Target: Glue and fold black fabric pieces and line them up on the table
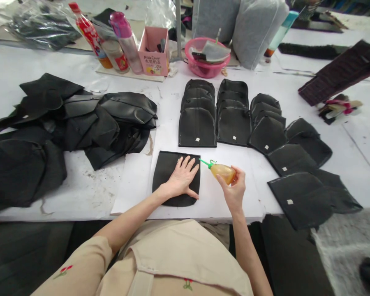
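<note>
My left hand (182, 179) lies flat with fingers spread on a black fabric piece (163, 172), which has one straight edge at the far side and a rounded edge toward me. In my right hand (235, 187) is a squeeze bottle (223, 172) of amber liquid, held tilted. Its thin green nozzle (205, 163) points left, with the tip at the piece's upper right corner. Whether any liquid is coming out is too small to tell. Under the piece lies a white paper sheet (132, 185).
Overlapping black pieces with small white tags (197, 127) line the back and right (302, 197). A heap of black pieces (111, 119) covers the left. Farther back stand a pink basin (193, 68), a pink box (156, 57) and several bottles (123, 33). The table's front edge (80, 218) is near my body.
</note>
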A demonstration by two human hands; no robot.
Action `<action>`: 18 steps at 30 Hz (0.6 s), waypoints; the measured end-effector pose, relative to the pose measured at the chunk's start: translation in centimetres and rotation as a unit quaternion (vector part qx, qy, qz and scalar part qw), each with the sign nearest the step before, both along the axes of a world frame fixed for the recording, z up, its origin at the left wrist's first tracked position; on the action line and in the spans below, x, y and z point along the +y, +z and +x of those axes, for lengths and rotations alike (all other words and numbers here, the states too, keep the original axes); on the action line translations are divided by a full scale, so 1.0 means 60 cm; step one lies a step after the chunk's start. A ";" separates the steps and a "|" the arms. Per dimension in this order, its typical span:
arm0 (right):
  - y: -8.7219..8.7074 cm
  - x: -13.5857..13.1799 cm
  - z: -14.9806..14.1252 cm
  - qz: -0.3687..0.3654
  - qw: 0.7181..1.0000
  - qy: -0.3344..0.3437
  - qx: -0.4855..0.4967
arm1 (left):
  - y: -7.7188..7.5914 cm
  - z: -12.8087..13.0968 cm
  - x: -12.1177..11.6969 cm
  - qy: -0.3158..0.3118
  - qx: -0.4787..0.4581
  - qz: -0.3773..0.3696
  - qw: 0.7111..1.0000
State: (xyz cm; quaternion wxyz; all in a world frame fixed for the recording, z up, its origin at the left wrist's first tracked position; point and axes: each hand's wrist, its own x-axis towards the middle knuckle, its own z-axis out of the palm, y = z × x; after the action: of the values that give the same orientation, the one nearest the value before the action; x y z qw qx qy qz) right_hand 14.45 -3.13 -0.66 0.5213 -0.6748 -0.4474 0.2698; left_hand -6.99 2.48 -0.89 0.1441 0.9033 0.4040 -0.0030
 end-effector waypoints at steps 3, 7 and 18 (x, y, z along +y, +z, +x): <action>-0.004 0.008 0.003 0.003 0.999 0.009 -0.035 | -0.005 0.001 -0.005 0.005 -0.002 0.009 1.000; -0.004 0.020 0.005 0.007 0.997 0.021 -0.078 | -0.013 0.000 -0.010 0.007 -0.008 0.024 1.000; 0.029 0.021 0.012 0.017 0.989 0.070 -0.128 | -0.023 -0.002 -0.012 0.016 -0.026 0.027 0.999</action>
State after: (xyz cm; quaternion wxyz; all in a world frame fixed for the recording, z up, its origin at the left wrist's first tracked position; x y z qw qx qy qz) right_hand 15.18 -1.88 1.07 0.4508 -0.6621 -0.5609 0.2093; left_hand -7.09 1.74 -2.29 0.1307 0.9001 0.4143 0.0337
